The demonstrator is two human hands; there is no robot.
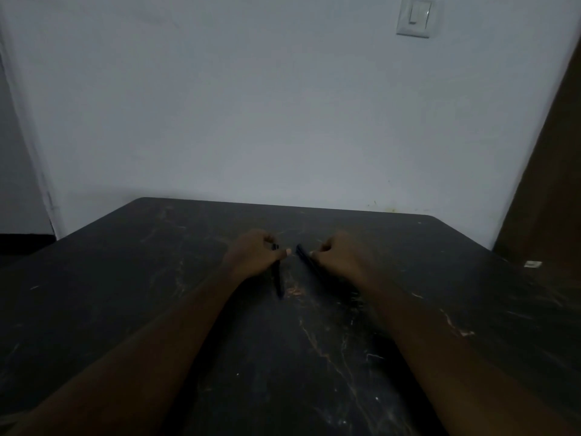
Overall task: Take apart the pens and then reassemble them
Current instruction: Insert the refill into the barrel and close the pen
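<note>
Two dark pens are over the middle of a scratched black table (157, 278). My left hand (254, 251) is shut on one dark pen (278, 283), whose lower end points toward me and touches or nearly touches the table. My right hand (339, 256) is shut on the other dark pen (304, 254), which slants up and to the left from under the fingers. The two hands are a small gap apart. The dim light hides the pens' details.
A pale wall stands just behind the table's far edge, with a light switch (415, 14) high on the right. A brown door or panel (547, 184) runs down the right side. A small white scrap (533, 264) lies near the table's right edge.
</note>
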